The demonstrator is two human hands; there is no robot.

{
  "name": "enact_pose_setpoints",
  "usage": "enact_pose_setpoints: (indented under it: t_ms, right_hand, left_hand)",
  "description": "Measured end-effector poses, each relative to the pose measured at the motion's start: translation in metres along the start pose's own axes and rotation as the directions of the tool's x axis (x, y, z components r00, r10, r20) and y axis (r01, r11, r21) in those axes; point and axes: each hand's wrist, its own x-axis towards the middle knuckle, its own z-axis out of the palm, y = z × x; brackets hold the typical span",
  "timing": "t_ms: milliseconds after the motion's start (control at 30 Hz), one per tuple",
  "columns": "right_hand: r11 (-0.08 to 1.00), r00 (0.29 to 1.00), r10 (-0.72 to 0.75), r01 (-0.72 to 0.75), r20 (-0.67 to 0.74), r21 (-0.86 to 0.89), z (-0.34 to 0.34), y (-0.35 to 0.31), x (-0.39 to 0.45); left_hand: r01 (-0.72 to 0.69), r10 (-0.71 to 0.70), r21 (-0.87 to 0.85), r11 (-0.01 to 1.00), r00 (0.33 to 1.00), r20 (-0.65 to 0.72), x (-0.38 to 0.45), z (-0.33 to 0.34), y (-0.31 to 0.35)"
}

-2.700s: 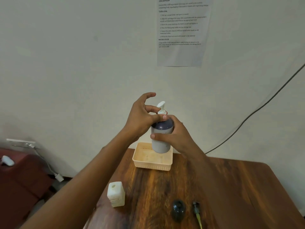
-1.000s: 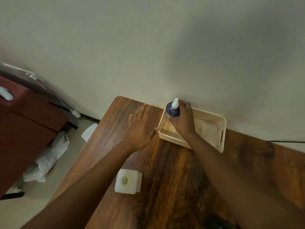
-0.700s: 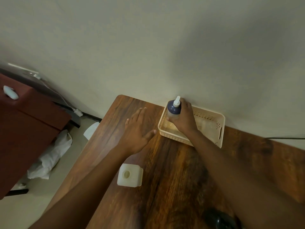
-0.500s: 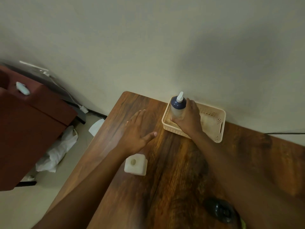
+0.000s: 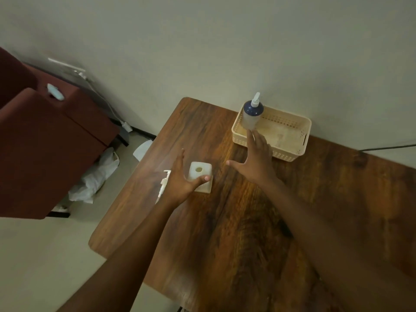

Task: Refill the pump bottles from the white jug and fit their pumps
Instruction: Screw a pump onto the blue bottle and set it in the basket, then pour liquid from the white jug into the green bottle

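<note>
1. Left hand: fingers spread and relaxed, holding nothing; thumb tip lies in front of the near top edge of the small white bottle; whether it touches, cannot tell.
2. The small white bottle stands uncapped on the table, mouth open, just right of the left fingers.
3. A loose white pump lies on the table, partly hidden behind the left hand, close to the table's left edge.
4. Right hand: fingers straight, spread, holding nothing; fingertips lie over the near rim of the basket.
5. Pump bottle, pump fitted, stands upright in the basket's far left corner, just beyond the right fingertips, apart from them.
6. Bare wood lies between the two hands and toward the near table edge.
</note>
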Motion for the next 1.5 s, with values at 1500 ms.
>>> enact_pose_setpoints:
  t_ms: [1500]
  right_hand:
    - [0.695,0.879,0.423,-0.469,0.219,0.545,-0.011,0.133,-0.214]
  left_hand:
    - [-0.027,0.107,-0.173,0.985,0.875,0.472,-0.027,0.1,0.038]
